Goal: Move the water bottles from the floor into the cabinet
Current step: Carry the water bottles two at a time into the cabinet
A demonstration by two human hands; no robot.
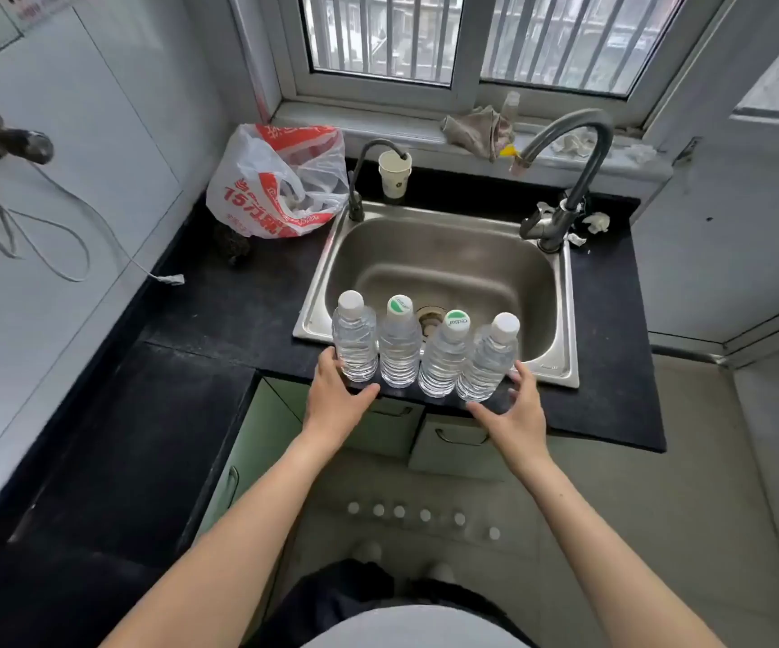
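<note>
A row of several clear water bottles [420,353] with white and green caps stands side by side over the counter's front strip, in front of the sink. My left hand [336,399] presses the leftmost bottle [355,341] from the left, thumb under its base. My right hand [516,404] cups the rightmost bottle [488,362] from the right, fingers spread. I cannot tell whether the row rests on the counter or hangs squeezed between my hands. Several more bottles [425,516] stand on the floor below, only their caps clear. The green cabinet doors [453,441] under the counter are shut.
A steel sink [560,348] sits in the black counter [238,311], with a tall tap [579,180] at its right and a small tap with a paper cup [394,175] behind. A red-and-white plastic bag [280,180] lies at the back left. A loose cable [74,236] hangs on the left wall.
</note>
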